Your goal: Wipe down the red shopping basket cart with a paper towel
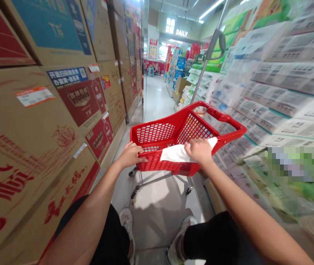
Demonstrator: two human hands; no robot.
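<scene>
A red plastic shopping cart [153,127] with a mesh basket stands crosswise on its wheels in front of me. My left hand [131,154] is closed over the near left corner of the basket's rim. On the near rim, toward the right, my right hand [200,150] presses a white cloth [175,153], fingers curled over it. The cloth drapes along the rim and spreads out on both sides of the hand. Nothing shows inside the visible part of the basket. The cart's handle [231,135] points to the right.
Stacked cardboard cartons [30,147] wall off the left side. Packs of tissue paper [281,106] are piled on the right, with a grey pole [201,81] before them. Tiled floor [157,95] runs between, toward shelves of goods [179,62] at the back.
</scene>
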